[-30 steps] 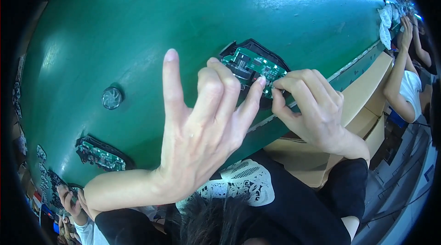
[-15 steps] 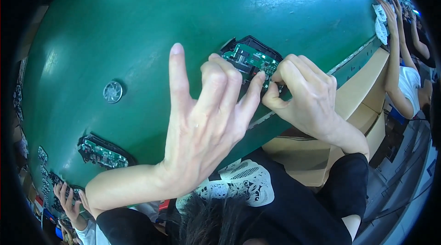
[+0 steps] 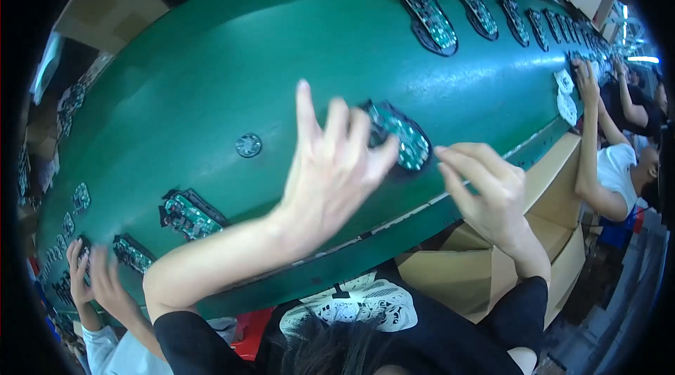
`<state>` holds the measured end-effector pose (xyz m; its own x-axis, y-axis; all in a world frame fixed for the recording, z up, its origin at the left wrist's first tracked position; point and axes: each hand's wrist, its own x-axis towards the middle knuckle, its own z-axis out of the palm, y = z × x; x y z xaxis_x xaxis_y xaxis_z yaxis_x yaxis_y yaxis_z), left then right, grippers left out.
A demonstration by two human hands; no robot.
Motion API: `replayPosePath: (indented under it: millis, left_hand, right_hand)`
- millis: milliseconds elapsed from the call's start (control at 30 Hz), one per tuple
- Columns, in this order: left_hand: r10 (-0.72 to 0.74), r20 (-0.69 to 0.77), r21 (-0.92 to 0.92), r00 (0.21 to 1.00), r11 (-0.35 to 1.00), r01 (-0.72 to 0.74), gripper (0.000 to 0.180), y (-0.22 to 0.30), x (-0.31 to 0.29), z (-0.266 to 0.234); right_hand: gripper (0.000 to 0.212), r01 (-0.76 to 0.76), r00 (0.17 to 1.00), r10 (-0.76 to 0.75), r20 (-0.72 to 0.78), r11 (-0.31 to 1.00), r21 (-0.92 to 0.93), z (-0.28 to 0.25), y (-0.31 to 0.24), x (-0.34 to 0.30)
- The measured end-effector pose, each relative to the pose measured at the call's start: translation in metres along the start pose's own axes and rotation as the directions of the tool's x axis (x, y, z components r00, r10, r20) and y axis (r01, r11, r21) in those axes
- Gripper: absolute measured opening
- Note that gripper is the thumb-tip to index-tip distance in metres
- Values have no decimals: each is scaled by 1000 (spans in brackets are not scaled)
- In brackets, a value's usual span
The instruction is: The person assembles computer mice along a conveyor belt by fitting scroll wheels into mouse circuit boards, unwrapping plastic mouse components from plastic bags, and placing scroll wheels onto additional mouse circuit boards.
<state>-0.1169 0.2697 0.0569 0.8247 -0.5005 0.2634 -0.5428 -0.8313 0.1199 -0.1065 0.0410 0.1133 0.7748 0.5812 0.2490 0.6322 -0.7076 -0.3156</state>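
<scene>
A black shell with a green circuit board (image 3: 406, 137) in it, rounded like part of a computer mouse, is at the middle of the green bench. My left hand (image 3: 327, 171) has its thumb over the near left side of the shell and bent fingers at its far left end; the outermost finger points straight out. Just right of the shell, my right hand (image 3: 489, 188) is off it, thumb and fingertips slightly apart, with nothing visible between them. A small round dark spoked disc (image 3: 248, 145) lies left of my left hand. Nearer my left forearm sits another shell with a board (image 3: 190, 214).
A row of board-filled shells (image 3: 430, 20) runs along the bench's far right side. An open cardboard box (image 3: 450, 273) stands below the near edge. Co-workers' hands (image 3: 105, 276) work at the left, and another person's arm (image 3: 589, 143) reaches in at the right.
My right hand has come off the shell to the right. My left hand stays at the shell. The view has shifted, bringing the far row of shells into sight.
</scene>
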Motion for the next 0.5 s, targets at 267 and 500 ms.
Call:
replayPosePath:
  millis: [267,500]
  left_hand:
    - [-49,4,152,999,987,47,35,-118,63,18]
    - [-15,-239,108,971,993,42,43,-137,30,-14]
  right_hand:
    - [15,-15,988,-11,156,987,161,13,-7,25]
    - [26,251,934,-310,178,922,294,64,-38,80]
